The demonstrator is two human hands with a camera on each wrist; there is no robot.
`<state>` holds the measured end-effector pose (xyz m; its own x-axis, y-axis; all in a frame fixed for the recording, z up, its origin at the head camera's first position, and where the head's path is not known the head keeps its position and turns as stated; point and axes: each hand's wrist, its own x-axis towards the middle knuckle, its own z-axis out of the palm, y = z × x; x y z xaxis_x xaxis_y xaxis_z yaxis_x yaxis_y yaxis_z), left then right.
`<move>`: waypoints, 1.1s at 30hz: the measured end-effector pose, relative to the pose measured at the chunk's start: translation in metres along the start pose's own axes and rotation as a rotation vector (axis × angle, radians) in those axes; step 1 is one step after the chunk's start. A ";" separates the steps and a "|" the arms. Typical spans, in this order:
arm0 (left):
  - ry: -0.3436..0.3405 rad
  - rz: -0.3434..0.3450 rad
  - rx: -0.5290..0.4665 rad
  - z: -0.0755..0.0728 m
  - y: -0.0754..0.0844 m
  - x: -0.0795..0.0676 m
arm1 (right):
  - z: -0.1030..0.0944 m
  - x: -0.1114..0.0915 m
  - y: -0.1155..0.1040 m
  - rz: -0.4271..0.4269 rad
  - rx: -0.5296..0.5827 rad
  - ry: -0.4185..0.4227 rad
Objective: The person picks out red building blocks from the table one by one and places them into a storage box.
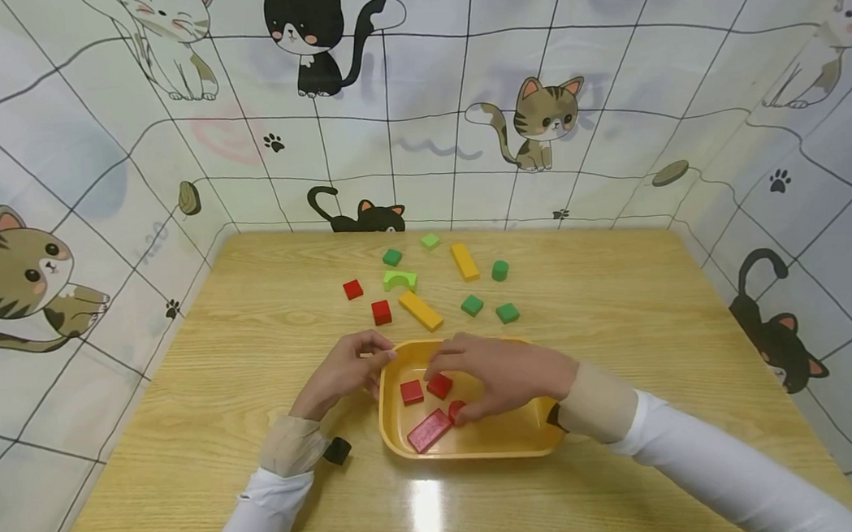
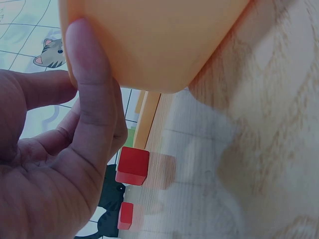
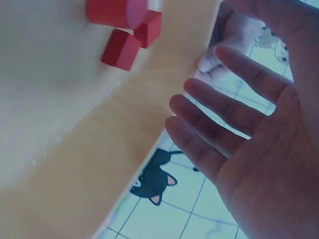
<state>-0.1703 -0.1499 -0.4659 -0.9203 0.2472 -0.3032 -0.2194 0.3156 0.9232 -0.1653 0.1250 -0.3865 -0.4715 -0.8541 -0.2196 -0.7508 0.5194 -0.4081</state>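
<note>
A yellow plastic tray (image 1: 510,436) sits on the table. My left hand (image 1: 341,377) grips its left rim; the left wrist view shows thumb and fingers pinching the tray wall (image 2: 154,45). Over the tray, my right hand (image 1: 509,371) hovers with spread, slightly bent fingers. Its palm shows bare in the right wrist view (image 3: 264,159). Inside the tray lie two red blocks (image 1: 412,392), a red cylinder (image 1: 456,413) partly hidden by the right thumb, and a long red block (image 1: 429,431).
Behind the tray lie two red blocks (image 1: 381,312), two long yellow blocks (image 1: 421,310), a light green arch block (image 1: 400,280) and several green pieces (image 1: 472,305). A small black object (image 1: 337,451) is beside the left wrist. Cat-patterned cloth (image 1: 434,151) surrounds the table's back and sides.
</note>
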 end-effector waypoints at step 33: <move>-0.013 0.009 -0.006 0.000 0.001 -0.003 | -0.008 -0.057 0.074 0.308 0.311 0.212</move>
<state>-0.1682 -0.1506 -0.4639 -0.9180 0.2622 -0.2976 -0.2129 0.3075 0.9274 -0.1982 0.2121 -0.3970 -0.7578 -0.6211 -0.1997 -0.4034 0.6866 -0.6049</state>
